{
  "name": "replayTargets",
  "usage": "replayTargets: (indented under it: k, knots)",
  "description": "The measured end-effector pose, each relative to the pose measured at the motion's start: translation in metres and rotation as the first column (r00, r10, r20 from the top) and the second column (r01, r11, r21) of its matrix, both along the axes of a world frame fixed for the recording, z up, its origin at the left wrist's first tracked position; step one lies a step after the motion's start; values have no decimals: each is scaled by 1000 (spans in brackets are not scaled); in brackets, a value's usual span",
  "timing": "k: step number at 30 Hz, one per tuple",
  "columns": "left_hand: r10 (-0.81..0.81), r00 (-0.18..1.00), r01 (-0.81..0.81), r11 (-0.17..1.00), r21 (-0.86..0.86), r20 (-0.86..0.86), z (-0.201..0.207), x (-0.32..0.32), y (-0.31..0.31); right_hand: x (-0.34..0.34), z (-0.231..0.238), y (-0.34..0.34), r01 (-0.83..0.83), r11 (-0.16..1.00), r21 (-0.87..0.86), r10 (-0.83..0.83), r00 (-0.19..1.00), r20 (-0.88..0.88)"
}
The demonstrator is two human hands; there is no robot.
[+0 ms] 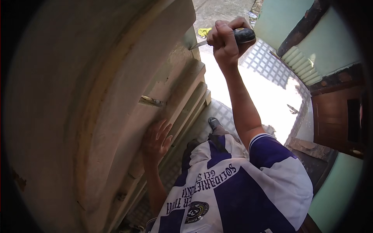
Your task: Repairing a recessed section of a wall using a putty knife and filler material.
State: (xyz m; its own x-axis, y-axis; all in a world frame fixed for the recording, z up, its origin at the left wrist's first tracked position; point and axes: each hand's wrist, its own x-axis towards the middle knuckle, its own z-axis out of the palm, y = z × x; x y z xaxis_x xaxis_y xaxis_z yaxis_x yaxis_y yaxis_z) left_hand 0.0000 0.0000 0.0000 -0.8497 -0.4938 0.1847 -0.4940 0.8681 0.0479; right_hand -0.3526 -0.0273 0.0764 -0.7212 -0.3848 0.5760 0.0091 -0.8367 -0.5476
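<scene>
A large pale wooden door (171, 66) with raised mouldings fills the left side. My right hand (227, 39) is closed around a black-handled tool (244, 35) with a thin metal blade. The blade points left, its tip at the worn, patchy surface near the door's far edge; whether it touches cannot be told. My left hand (156, 139) rests against the door lower down, fingers apart and holding nothing. Between the two hands, a narrow slot (150, 101) is cut into the wood, with rough edges.
Beyond the door lies a sunlit tiled floor (264, 58). A yellow cloth-like item (204, 32) is on the ground outside. At right stand a pale green wall (334, 39) and a brown wooden cabinet (330, 116). My shoe (213, 123) is beside the door's base.
</scene>
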Motion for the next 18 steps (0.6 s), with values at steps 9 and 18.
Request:
replayTargets:
  k: [9, 18]
  knots:
    - [36, 996, -34, 999, 33, -85, 1, -5, -2, -6, 12, 4, -92, 980, -178, 109, 990, 88]
    - [68, 997, -67, 997, 28, -38, 0, -5, 0, -7, 20, 2, -107, 970, -217, 116, 993, 27]
